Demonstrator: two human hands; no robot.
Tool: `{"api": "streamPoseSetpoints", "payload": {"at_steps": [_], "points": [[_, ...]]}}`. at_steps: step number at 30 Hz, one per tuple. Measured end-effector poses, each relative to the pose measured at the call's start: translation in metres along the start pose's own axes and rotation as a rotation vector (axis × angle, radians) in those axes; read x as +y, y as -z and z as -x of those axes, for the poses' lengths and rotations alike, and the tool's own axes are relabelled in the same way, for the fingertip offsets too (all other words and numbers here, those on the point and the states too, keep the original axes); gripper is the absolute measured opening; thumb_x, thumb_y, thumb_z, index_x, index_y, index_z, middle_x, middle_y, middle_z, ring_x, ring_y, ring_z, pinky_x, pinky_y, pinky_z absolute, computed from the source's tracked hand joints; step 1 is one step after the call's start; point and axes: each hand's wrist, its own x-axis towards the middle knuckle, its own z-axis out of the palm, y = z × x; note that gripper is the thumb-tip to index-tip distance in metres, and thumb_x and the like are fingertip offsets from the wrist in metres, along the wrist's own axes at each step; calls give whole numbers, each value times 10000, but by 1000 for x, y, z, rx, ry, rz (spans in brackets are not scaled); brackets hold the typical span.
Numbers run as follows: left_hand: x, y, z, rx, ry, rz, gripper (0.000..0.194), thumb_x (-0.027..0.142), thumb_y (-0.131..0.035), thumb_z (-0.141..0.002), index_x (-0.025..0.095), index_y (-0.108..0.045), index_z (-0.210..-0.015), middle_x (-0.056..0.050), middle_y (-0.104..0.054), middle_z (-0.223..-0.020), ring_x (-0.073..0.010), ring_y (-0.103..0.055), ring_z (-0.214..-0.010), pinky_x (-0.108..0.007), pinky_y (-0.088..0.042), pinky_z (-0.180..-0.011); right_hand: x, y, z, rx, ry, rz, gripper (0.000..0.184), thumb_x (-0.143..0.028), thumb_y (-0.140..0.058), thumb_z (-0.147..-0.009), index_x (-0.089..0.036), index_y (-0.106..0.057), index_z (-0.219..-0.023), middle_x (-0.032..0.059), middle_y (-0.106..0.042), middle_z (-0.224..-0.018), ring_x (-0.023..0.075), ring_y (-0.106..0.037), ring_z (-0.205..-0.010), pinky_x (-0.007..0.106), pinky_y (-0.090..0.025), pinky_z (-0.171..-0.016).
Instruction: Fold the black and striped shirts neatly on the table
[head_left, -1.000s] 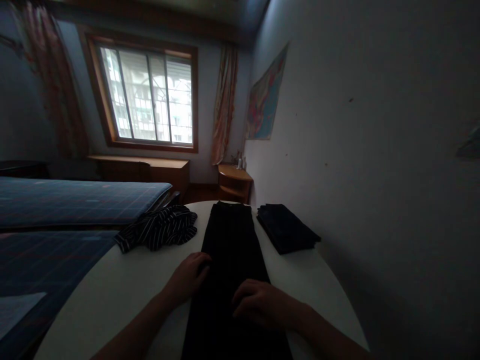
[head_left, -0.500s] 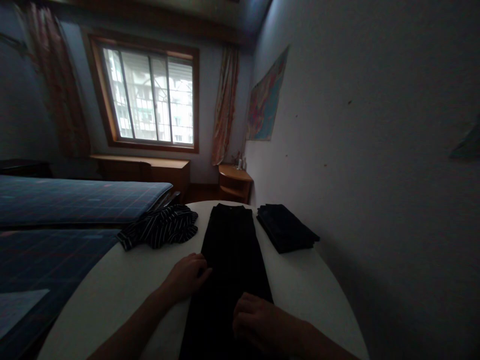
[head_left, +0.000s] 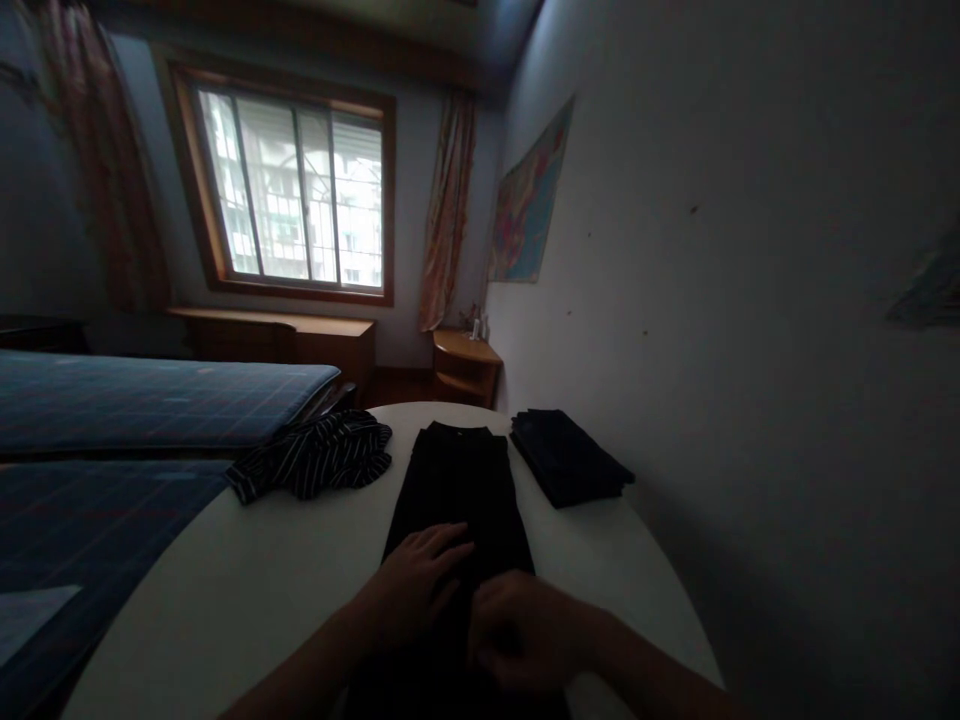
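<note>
The left hand [head_left: 418, 580] has moved in from the left edge to the middle of the black pants [head_left: 463, 480], and the pants have slid a bit nearer. They lie long, flat and soft on the round, smooth white counter [head_left: 277, 570], between a crumpled stripy cloth [head_left: 326, 455] at left and a neat dark folded pile [head_left: 570, 457] at right. The left hand is loose, fingers spread over the pants. The right hand [head_left: 525, 625] is curled over them; I can't tell if it pinches any cloth.

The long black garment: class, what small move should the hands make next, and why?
Perhaps the left hand should lightly smooth the black garment: that hand is spread over it, while the right hand is curled over its nearer part, and it lies lengthwise on the white table.
</note>
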Motion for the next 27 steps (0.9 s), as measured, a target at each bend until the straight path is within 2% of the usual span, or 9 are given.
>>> {"api": "streamPoseSetpoints", "payload": {"at_steps": [2, 4, 7, 8, 12, 16, 18, 22, 27], "points": [[2, -1, -1, -59, -41, -7, 570, 191, -538, -901, 342, -440, -1442, -22, -389, -1561, -282, -404, -1388, -510, -362, -1126, 21, 27, -9, 182, -202, 77, 156, -153, -556, -848, -170, -703, -897, 27, -718, -847, 131, -651, -740, 221, -474, -710], [4, 1, -1, -103, -45, -5, 555, 222, -552, -900, 353, -458, -1431, -28, -363, -1576, -300, -394, -1394, -538, -353, -1123, 51, 50, -21, 349, -401, 159, 190, -193, -522, -905, -181, -698, -975, 40, -733, -943, 155, -674, -864, 244, -476, -787], [7, 6, -1, -158, -14, 20, 516, 282, -581, -898, 360, -500, -1402, -47, -308, -1601, -327, -369, -1411, -571, -339, -1120, 101, 78, -38, 433, -691, 319, 252, -221, -475, -968, -201, -661, -1137, 49, -727, -1103, 167, -672, -1008, 250, -463, -870], [8, 7, -1, -171, -4, 33, 517, 296, -590, -894, 359, -503, -1400, -53, -289, -1609, -334, -357, -1418, -578, -330, -1124, 116, 84, -44, 440, -733, 342, 274, -202, -460, -973, -190, -649, -1172, 68, -714, -1151, 178, -662, -1049, 259, -455, -896], [8, 9, 0, -213, 30, 68, 562, 301, -614, -873, 345, -486, -1418, -70, -265, -1616, -351, -324, -1435, -595, -303, -1136, 161, 101, -65, 423, -809, 398, 368, -129, -426, -966, -140, -578, -1301, 122, -662, -1266, 202, -605, -1169, 282, -422, -969], [4, 4, -1, -215, 24, 101, 590, 296, -617, -866, 350, -460, -1432, -58, -254, -1621, -358, -296, -1448, -616, -294, -1136, 185, 102, -82, 375, -848, 447, 467, -94, -484, -927, -158, -512, -1390, 125, -614, -1342, 220, -532, -1254, 312, -367, -1043], [3, 3, -1, -215, 12, 114, 597, 292, -617, -861, 345, -454, -1433, -54, -252, -1621, -363, -287, -1451, -625, -292, -1135, 192, 100, -89, 360, -865, 471, 447, -101, -491, -927, -165, -540, -1366, 130, -625, -1319, 234, -524, -1248, 327, -370, -1033], [5, 5, -3, -253, 31, 114, 612, 287, -636, -839, 323, -463, -1424, -74, -263, -1615, -372, -275, -1455, -630, -284, -1138, 200, 101, -100, 368, -882, 513, 309, -129, -458, -947, -161, -675, -1165, 125, -674, -1194, 239, -542, -1178, 326, -372, -1013], [3, 4, -5, -250, 10, 98, 642, 301, -659, -824, 316, -446, -1430, -82, -274, -1610, -369, -256, -1463, -621, -256, -1157, 200, 101, -108, 419, -893, 544, 330, -116, -404, -953, -132, -690, -1116, 145, -669, -1156, 242, -531, -1153, 324, -367, -1001]]}}
